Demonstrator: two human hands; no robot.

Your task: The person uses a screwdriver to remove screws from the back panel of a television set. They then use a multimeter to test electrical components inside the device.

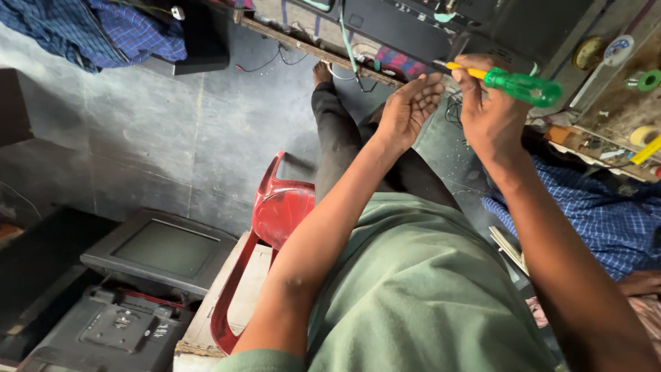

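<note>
Grey concrete floor (158, 145), cluttered bench (606, 117) to the right, red plastic chair (275, 213) under the seated person | head view: right hand (490, 110) wrapped tight on screwdriver (513, 81); left hand (407, 107) open, palm cupped beside tip, holding nothing | long axis near horizontal, green handle right, tip left toward dark panel (413, 31) | likely light, rigid; best held by the handle.
</note>
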